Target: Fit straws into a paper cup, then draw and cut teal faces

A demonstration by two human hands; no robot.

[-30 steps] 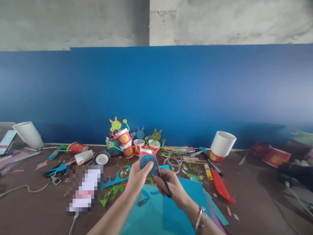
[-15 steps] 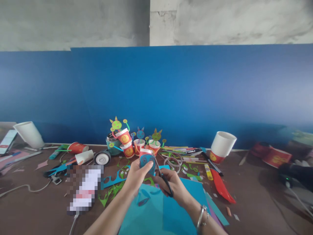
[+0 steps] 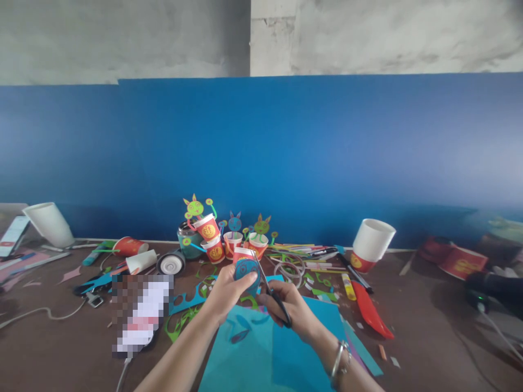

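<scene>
My left hand (image 3: 229, 287) is closed, pinching a blue paper piece (image 3: 246, 266) that has a face drawn on it. Scissors (image 3: 280, 309) with black handles are gripped in my right hand (image 3: 295, 310). Their blades point up and away from me, close along the right edge of the paper; I cannot tell whether they touch it. Directly behind the paper is a red and white paper cup (image 3: 244, 252), partly hidden. Turquoise paper sheets (image 3: 245, 356) lie beneath both hands, with a small blue cut piece (image 3: 239, 336) on top.
Paper cups with animal faces (image 3: 207, 227) stand at the back, beside a dark green flask (image 3: 184, 234). Green paper scraps (image 3: 182, 324) and a blurred-out phone (image 3: 143, 316) lie left. To the right are a glue stick (image 3: 348, 287), a red object (image 3: 370, 310) and stacked cups (image 3: 372, 242).
The blue paper has turned slightly in my left hand, and its drawn face shows more fully. My right hand and the scissors have shifted only a little.
</scene>
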